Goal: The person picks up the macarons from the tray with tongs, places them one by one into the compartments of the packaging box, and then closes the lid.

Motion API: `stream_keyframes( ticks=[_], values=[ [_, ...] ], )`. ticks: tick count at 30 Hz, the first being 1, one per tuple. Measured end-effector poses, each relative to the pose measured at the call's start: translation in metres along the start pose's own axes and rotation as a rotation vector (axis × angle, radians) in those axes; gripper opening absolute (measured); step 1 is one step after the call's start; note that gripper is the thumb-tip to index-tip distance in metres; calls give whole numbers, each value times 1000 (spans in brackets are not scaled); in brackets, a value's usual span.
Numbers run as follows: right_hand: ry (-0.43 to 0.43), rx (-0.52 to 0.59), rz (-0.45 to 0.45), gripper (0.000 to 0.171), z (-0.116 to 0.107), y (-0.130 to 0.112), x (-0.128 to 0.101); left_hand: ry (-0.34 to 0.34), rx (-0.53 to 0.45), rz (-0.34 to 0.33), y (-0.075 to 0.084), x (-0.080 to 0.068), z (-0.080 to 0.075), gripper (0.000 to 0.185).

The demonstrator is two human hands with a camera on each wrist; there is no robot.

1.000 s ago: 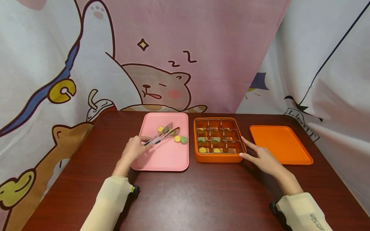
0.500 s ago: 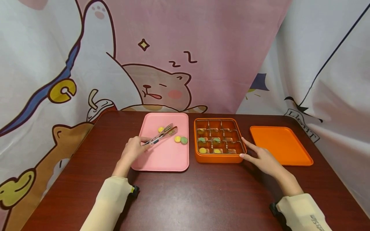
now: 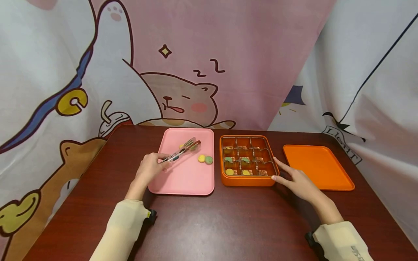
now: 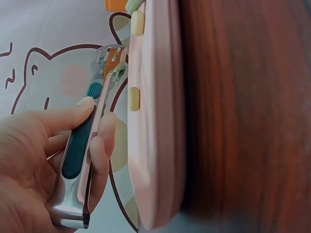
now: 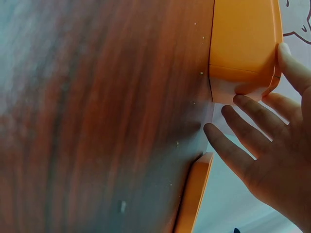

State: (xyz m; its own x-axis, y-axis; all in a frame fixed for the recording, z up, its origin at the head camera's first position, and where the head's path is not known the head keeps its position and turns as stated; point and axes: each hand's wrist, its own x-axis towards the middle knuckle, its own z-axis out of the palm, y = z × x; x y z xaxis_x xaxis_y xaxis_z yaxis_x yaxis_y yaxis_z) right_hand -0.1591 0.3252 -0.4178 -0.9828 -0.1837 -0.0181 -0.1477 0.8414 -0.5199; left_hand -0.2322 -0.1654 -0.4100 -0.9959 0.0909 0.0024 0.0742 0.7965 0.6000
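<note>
My left hand (image 3: 150, 167) grips a pair of metal tongs (image 4: 80, 145) with dark green grip pads, held above the pink tray (image 3: 183, 181). In the left wrist view a small green round (image 4: 118, 71), like a macaron, sits between the tongs' tips. On the tray, a yellow round (image 3: 201, 158) lies beside a green round (image 3: 209, 160); another yellow one is partly hidden behind the tongs. My right hand (image 3: 300, 183) touches the right front corner of the orange box (image 3: 248, 182), fingers spread and fairly straight. Yellow and green rounds sit in several compartments of its clear divider.
An orange lid-like tray (image 3: 318, 166) lies flat to the right of the box, behind my right hand. The dark wooden table (image 3: 228, 224) extends in front. A curtain with cartoon prints (image 3: 196, 43) hangs behind the table.
The tongs' tips have drawn together and risen slightly with the green round. My right hand stays at the box corner. The head view has shifted slightly.
</note>
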Motion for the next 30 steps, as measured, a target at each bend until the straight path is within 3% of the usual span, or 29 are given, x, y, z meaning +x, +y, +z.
stream_keyframes(
  ticks=[14,22,30],
  values=[
    [4,1,-4,76,0,-2,-2,31,-18,49,21,6,-3,35],
    [5,-1,-9,76,0,-2,0,22,-54,67,38,12,2,36],
    [-2,1,1,77,0,-2,-2,15,-104,132,56,19,11,32]
  ],
)
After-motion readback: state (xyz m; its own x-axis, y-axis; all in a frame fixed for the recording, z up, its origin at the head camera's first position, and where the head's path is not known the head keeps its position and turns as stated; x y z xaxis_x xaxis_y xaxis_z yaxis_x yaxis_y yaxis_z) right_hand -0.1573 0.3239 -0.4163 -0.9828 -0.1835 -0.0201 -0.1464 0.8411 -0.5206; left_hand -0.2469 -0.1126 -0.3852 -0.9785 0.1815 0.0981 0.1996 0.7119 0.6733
